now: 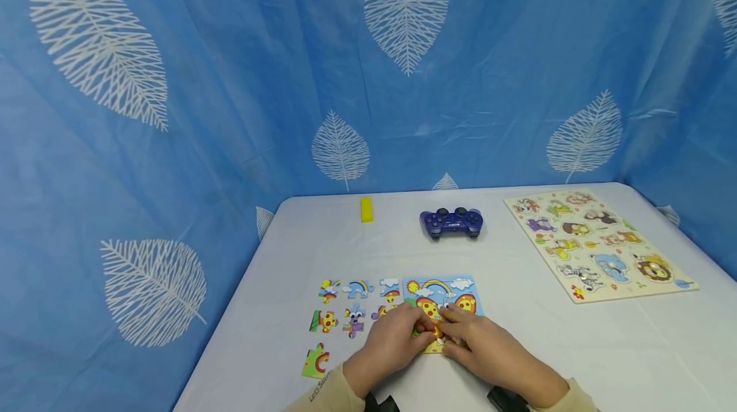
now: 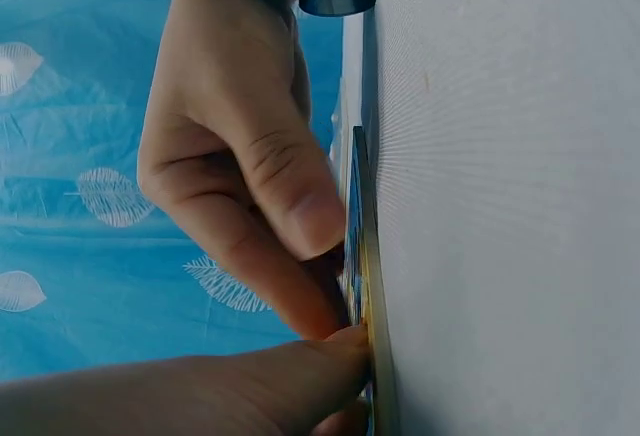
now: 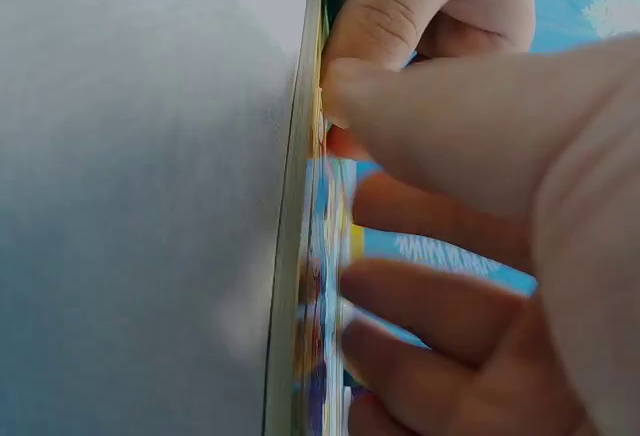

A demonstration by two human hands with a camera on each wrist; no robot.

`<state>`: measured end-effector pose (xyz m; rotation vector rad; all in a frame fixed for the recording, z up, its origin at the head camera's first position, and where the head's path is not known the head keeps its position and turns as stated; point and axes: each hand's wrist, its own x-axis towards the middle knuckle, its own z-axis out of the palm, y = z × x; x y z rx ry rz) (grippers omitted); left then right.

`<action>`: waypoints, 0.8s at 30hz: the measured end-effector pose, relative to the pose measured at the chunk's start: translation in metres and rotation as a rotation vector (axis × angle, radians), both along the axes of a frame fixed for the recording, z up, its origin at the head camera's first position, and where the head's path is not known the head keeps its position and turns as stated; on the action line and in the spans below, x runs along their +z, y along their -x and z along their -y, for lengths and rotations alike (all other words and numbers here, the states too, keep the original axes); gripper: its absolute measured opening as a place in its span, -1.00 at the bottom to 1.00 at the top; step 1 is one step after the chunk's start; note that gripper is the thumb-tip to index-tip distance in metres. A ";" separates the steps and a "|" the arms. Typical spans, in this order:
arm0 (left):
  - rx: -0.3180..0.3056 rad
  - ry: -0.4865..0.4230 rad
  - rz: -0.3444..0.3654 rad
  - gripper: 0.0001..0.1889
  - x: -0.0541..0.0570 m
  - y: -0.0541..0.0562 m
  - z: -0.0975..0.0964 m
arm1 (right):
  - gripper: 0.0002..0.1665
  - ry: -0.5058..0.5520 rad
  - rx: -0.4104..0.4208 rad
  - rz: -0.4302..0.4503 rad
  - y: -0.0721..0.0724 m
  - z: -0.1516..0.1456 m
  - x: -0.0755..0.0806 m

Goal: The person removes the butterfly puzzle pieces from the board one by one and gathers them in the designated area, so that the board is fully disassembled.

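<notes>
A square picture puzzle board (image 1: 440, 286), showing a sun, a rainbow and pizza slices, lies flat before me. Over its lower left part, my left hand (image 1: 397, 333) curls thumb and index finger together at the surface, pinching a small puzzle piece that the fingers mostly hide. My right hand (image 1: 486, 348) reaches in from the other side, its fingers extended and touching the board's lower right. In the left wrist view, the left thumb (image 2: 312, 218) sits close over the board's edge, and the right thumb (image 2: 335, 366) comes up against the same spot.
Loose puzzle pieces (image 1: 354, 320) lie in rows left of the board, one partly behind my left hand. Farther back are a yellow block (image 1: 366, 209) and a blue game controller (image 1: 451, 223). A wooden animal puzzle (image 1: 599, 245) lies at the right on the white table (image 1: 576, 348).
</notes>
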<state>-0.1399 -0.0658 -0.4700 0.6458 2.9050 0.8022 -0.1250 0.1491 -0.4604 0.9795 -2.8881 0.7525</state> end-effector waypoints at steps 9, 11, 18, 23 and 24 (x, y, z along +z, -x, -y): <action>-0.007 -0.011 -0.008 -0.92 0.001 -0.001 0.000 | -0.64 -0.035 -0.167 0.004 0.011 -0.008 0.002; 0.001 -0.012 -0.003 -0.92 0.001 -0.001 -0.001 | -0.64 -0.050 -0.160 0.040 0.012 -0.010 0.002; 0.021 0.019 0.004 -0.94 0.002 -0.002 -0.002 | -0.65 -0.061 -0.168 0.082 0.013 -0.010 0.002; 0.028 0.038 0.006 -0.91 0.002 -0.003 -0.003 | -0.64 -0.076 -0.172 0.097 0.013 -0.009 0.002; 0.029 0.042 0.004 -0.91 0.002 -0.003 -0.003 | -0.64 -0.076 -0.171 0.097 0.013 -0.009 0.002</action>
